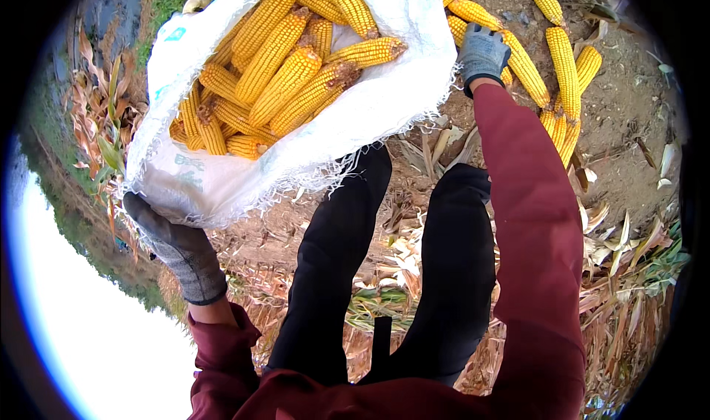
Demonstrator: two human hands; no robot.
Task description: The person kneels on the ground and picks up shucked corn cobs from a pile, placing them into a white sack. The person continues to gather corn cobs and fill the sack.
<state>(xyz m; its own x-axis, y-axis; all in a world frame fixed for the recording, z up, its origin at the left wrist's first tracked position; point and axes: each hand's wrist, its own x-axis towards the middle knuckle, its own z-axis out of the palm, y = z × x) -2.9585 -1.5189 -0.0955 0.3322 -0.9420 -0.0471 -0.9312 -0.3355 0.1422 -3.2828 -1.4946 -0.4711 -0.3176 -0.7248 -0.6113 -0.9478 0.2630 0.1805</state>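
A white woven plastic sack with a frayed rim gapes before me, and many husked yellow ears of corn lie inside it. My left hand, in a grey knit glove with a darker coated part, grips the sack's rim at the lower left. Out to the right, my gloved right hand rests among loose ears of corn on the ground just beside the sack. Its fingers curl downward, and their tips are hidden, so whether they hold an ear cannot be told.
More ears of corn lie on bare soil at the right. Dry husks and stalks litter the ground around my black-trousered legs. Dried corn leaves stand at the left, beyond the sack.
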